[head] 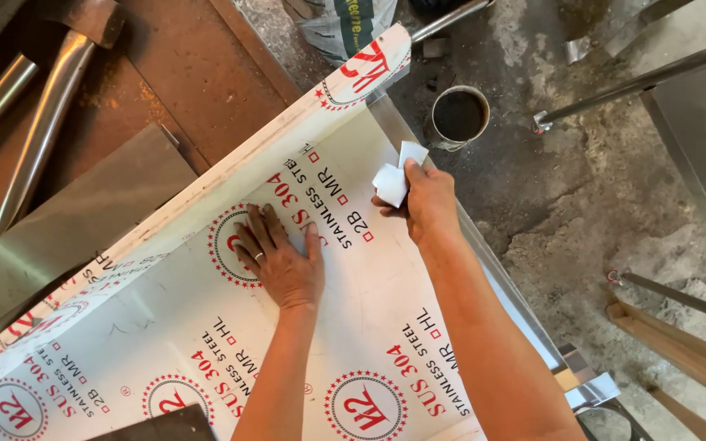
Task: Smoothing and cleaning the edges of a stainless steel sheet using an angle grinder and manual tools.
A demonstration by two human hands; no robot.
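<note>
A large steel sheet covered in white protective film with red and black printing (369, 294) lies across the view, its far edge folded up. My left hand (278, 255) rests flat on the film near a round red mark, fingers spread, a ring on one finger. My right hand (422, 200) is further right near the sheet's edge, pinching a peeled flap of white film (394, 178) that curls up off the sheet.
A round metal tin with dark liquid (459, 116) stands on the rough concrete floor just beyond the sheet. Steel tubes (38, 131) lie on a rusty brown surface at upper left. A grey metal plate (67, 220) lies left. Steel rods and wooden battens (680, 347) are at right.
</note>
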